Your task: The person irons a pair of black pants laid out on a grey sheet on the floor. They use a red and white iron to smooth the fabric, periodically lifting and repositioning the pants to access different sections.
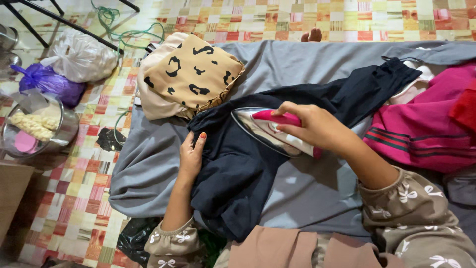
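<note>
Head view: the dark navy garment point(233, 164) lies spread on a grey sheet point(302, 193) over the floor, its long axis running from lower left, near the person's lap, up to the right, where a narrower part reaches toward the pink clothes point(421, 134). On its upper middle sits a clothes iron point(267, 130) with a silver body and a pink handle, its pointed nose aimed left and slightly up, roughly across the garment's length. The right hand point(312, 126) is closed around the handle from the right, fingers curled over the top. The left hand point(191, 154) lies flat and open on the garment's left edge, fingers stretched up toward the iron's nose, holding nothing but pressing the cloth down; it rests just beside the nose, not touching it. Above the left hand a folded tan cloth with black spots point(191, 74) tops a beige pile. Farther left, on the patchwork floor covering point(74, 208), stand a steel bowl point(37, 130) and plastic bags point(74, 57).
</note>
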